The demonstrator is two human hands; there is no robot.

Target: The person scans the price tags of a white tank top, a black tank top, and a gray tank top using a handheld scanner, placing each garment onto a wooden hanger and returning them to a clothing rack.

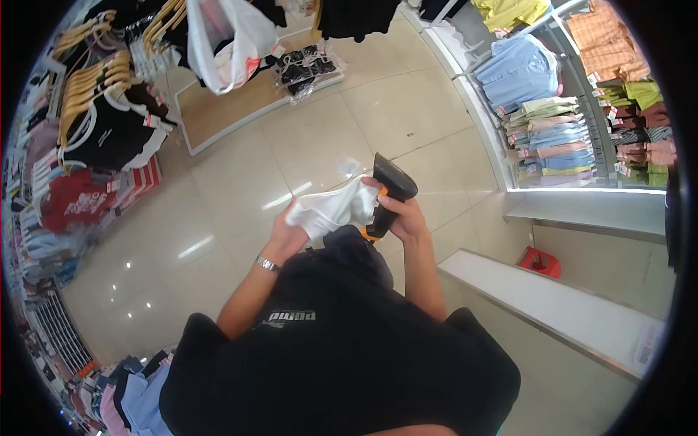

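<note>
A black barcode scanner (393, 187) with orange trim is in my right hand (404, 218), its wide head pointing away from me. The fingers are wrapped round its grip, and a fingertip of this hand also lies at the edge of a white piece of clothing (331, 208). My left hand (288, 234) holds the other end of that soft, folded white garment. It stretches between both hands in front of my body. A small pale tag (350, 167) shows just beyond the cloth.
Clothes on wooden hangers (94, 80) line the left side. A white plastic bag (231, 51) hangs at the top, by a low wooden platform (240, 109) with packaged dark items (304, 69). Shelves on the right hold folded shirts (549, 138). A white ledge (538, 298) runs near my right.
</note>
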